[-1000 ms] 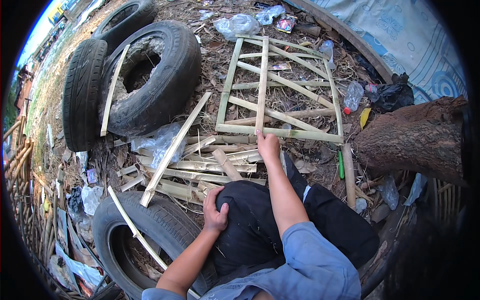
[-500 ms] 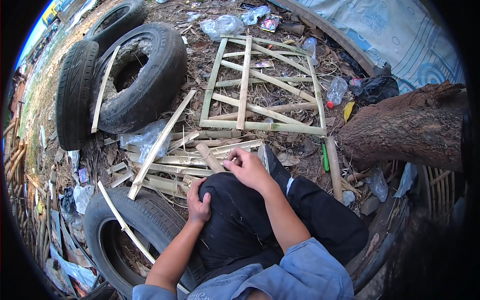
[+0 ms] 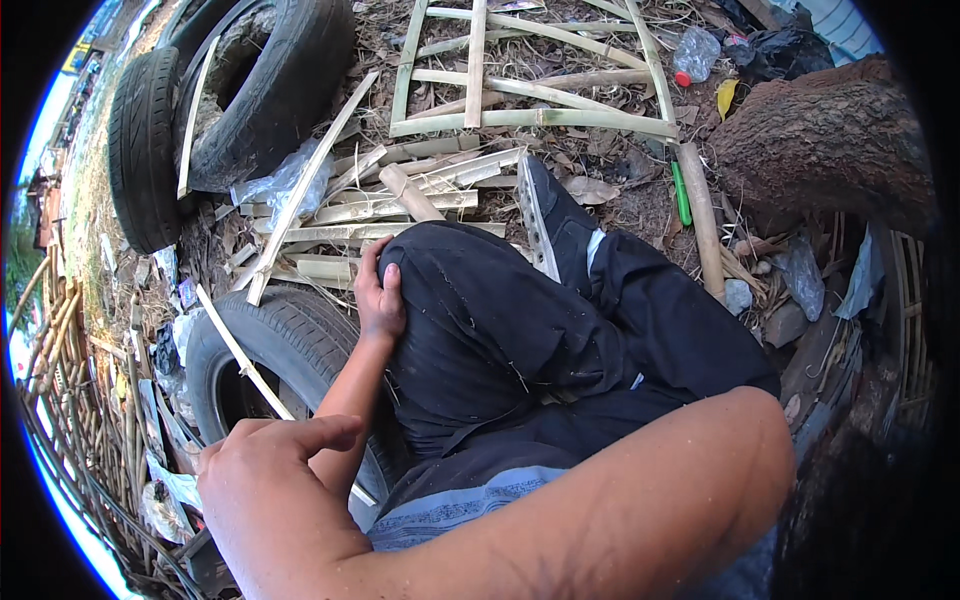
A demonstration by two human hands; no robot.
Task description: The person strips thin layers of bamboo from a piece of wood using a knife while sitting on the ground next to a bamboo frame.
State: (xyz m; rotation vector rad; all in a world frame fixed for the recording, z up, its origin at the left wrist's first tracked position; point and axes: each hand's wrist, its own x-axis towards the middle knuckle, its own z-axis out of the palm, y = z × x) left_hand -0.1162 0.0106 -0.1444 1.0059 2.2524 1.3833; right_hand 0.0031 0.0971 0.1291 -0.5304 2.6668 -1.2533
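My left hand (image 3: 380,300) rests on the side of my bent knee in dark trousers (image 3: 480,320), its fingers lying against the cloth and holding nothing. My right arm crosses in front of my body. At the lower left, my right hand (image 3: 280,490) is over my left forearm, with its back up and the thumb side stretched out; most of its fingers are hidden. Beyond the knee lies a pile of split bamboo strips (image 3: 400,205). Farther out, a crossed bamboo lattice frame (image 3: 540,118) lies on the ground.
A tyre (image 3: 300,325) lies at my left with a bamboo strip (image 3: 240,350) across it. More tyres (image 3: 145,150) stand at the far left. On the right are a tree trunk (image 3: 820,140), a green slim object (image 3: 682,193), a round pole (image 3: 703,225) and a plastic bottle (image 3: 697,55).
My right hand has left the knee and swung down and left across my body to my left forearm. My left hand stays on the knee. The view has tilted downward.
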